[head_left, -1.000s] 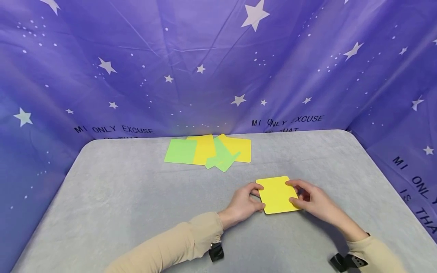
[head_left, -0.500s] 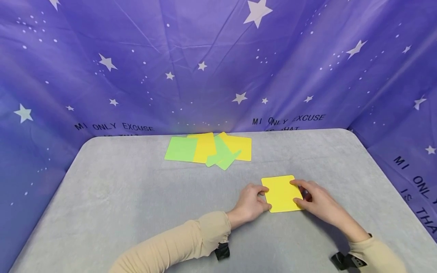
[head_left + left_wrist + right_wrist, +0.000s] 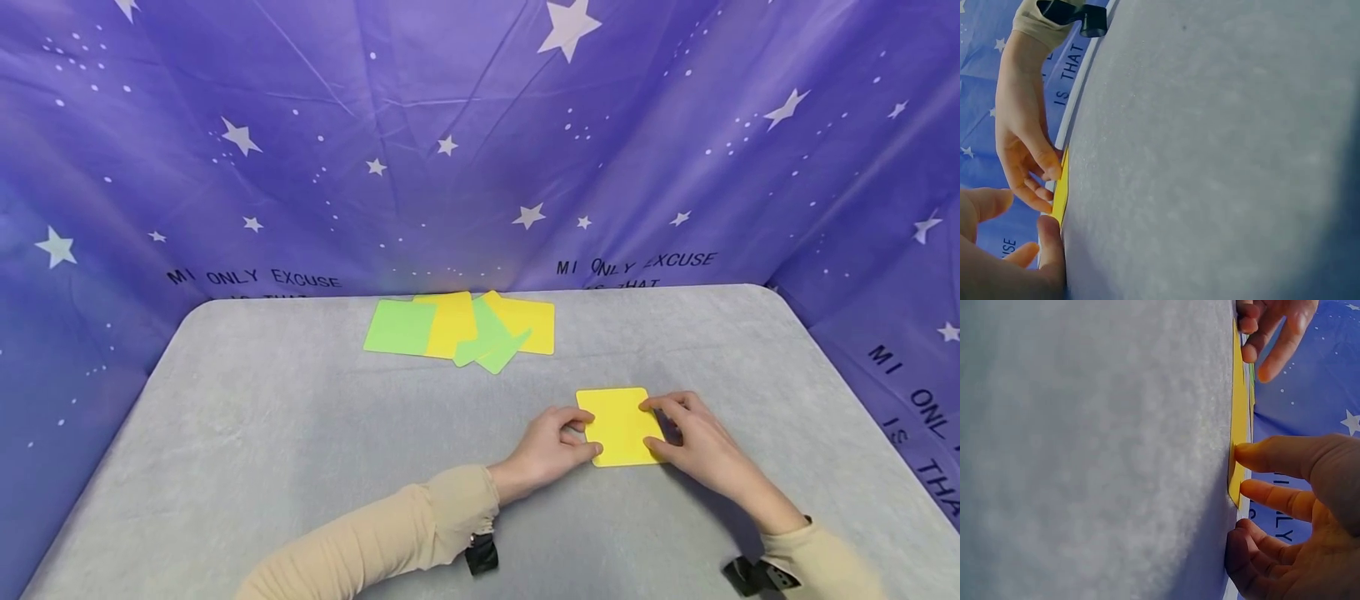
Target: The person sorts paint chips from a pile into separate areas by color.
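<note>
A yellow square card (image 3: 621, 427) with rounded corners lies flat on the grey table (image 3: 247, 467), right of centre. At its left edge, my left hand (image 3: 551, 442) rests a thumb and a forefinger, spread apart, on the two corners. Opposite it, the thumb and forefinger of my right hand (image 3: 701, 442) touch the right edge. From the right wrist view, the yellow card (image 3: 1237, 425) appears almost edge-on, with fingertips against its face. Seen low in the left wrist view, the card (image 3: 1060, 194) sits between both hands. Whether anything lies under it is hidden.
Near the back edge lies an overlapping row of green cards (image 3: 397, 327) and yellow cards (image 3: 536, 325), with a green arrow-like shape (image 3: 491, 346) among them. A purple star-printed curtain (image 3: 480, 192) hangs behind and along both sides of the table.
Both hands slid the yellow card slightly right and turned it a little straighter, mostly in the first half second. Since then it has hardly moved. The cards at the back stay put.
</note>
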Motion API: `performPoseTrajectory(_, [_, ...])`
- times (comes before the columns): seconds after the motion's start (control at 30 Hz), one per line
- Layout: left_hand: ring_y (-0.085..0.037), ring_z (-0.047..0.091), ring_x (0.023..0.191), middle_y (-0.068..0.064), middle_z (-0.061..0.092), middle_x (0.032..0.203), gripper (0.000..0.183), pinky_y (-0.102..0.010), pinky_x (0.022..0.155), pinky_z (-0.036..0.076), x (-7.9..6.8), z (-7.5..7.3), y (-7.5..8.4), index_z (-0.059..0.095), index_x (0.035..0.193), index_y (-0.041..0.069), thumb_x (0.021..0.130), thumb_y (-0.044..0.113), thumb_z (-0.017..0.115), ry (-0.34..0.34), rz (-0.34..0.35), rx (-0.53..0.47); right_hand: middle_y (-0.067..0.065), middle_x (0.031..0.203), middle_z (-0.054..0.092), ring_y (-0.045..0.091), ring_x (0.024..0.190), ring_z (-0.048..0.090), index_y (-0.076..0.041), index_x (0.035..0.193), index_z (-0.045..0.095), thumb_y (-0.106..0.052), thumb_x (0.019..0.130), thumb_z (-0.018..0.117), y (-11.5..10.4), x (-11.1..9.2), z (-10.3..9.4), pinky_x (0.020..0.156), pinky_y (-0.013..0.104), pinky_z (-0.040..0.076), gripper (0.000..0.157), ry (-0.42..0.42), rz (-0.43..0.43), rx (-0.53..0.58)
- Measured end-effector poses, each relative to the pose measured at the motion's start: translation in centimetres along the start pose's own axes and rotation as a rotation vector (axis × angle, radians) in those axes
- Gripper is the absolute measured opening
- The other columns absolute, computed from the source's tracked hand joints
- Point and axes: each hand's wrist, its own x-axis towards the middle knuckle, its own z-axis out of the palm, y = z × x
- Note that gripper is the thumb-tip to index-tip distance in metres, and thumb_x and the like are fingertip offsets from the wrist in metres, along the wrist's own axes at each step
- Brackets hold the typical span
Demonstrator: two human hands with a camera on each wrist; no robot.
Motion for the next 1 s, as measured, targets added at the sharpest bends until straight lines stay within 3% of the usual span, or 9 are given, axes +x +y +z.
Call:
performPoseTrajectory(0.2, [-0.006, 0.060, 0.080, 0.000, 0.058, 0.103, 0.035, -0.020, 0.070, 0.050, -0.7, -1.3, -0.2, 0.063, 0.119, 0.002, 0.086, 0.013, 0.072, -0.022, -0.017, -0.008, 0.018, 0.109, 0.051, 0.023, 0.086, 0.049, -0.002, 0.114, 0.063, -0.006, 0.079, 0.077, 0.3, -0.1, -0.1, 0.065, 0.034, 0.045, 0.037, 0.013, -0.006, 0.041])
performPoseTrajectory(0.43, [-0.014, 0.065, 0.077, -0.008, 0.063, 0.106, 0.034, -0.023, 0.067, 0.053, -1.1, -3.7, -0.6, 0.064, 0.119, 0.001, 0.087, 0.010, 0.070, 0.053, -0.023, -0.052, 0.012, 0.100, 0.054, 0.019, 0.080, 0.049, -0.002, 0.106, 0.067, 0.001, 0.077, 0.077, -0.2, 0.6, 0.3, 0.060, 0.025, 0.044, 0.031, 0.172, -0.092, 0.120])
performPoseTrajectory(0.57, [-0.017, 0.067, 0.077, -0.011, 0.064, 0.107, 0.035, -0.022, 0.066, 0.053, -1.3, -4.9, -0.8, 0.062, 0.121, -0.001, 0.088, 0.011, 0.069, 0.067, -0.018, -0.072, 0.014, 0.102, 0.056, 0.021, 0.081, 0.051, -0.001, 0.106, 0.067, 0.001, 0.078, 0.076, -1.2, 1.5, 0.6, 0.061, 0.026, 0.047, 0.030, 0.181, -0.110, 0.165])
performPoseTrajectory(0.8, [-0.016, 0.065, 0.076, -0.016, 0.062, 0.114, 0.039, -0.024, 0.059, 0.051, -1.4, -8.0, -0.9, 0.060, 0.126, -0.001, 0.090, 0.012, 0.067, 0.106, 0.074, 0.014, 0.014, 0.109, 0.055, 0.025, 0.087, 0.056, -0.002, 0.110, 0.067, 0.001, 0.080, 0.074, -3.1, 3.0, 1.4, 0.067, 0.029, 0.050, 0.031, 0.161, -0.128, 0.240])
performPoseTrajectory(1.0, [-0.022, 0.067, 0.086, -0.021, 0.056, 0.121, 0.042, -0.030, 0.058, 0.054, -1.2, -11.4, -1.0, 0.057, 0.129, -0.002, 0.090, 0.010, 0.067, 0.199, 0.130, 0.070, 0.019, 0.119, 0.047, 0.030, 0.092, 0.056, -0.001, 0.110, 0.066, 0.003, 0.080, 0.073, -3.8, 4.0, 1.5, 0.069, 0.032, 0.050, 0.030, 0.172, -0.106, 0.277])
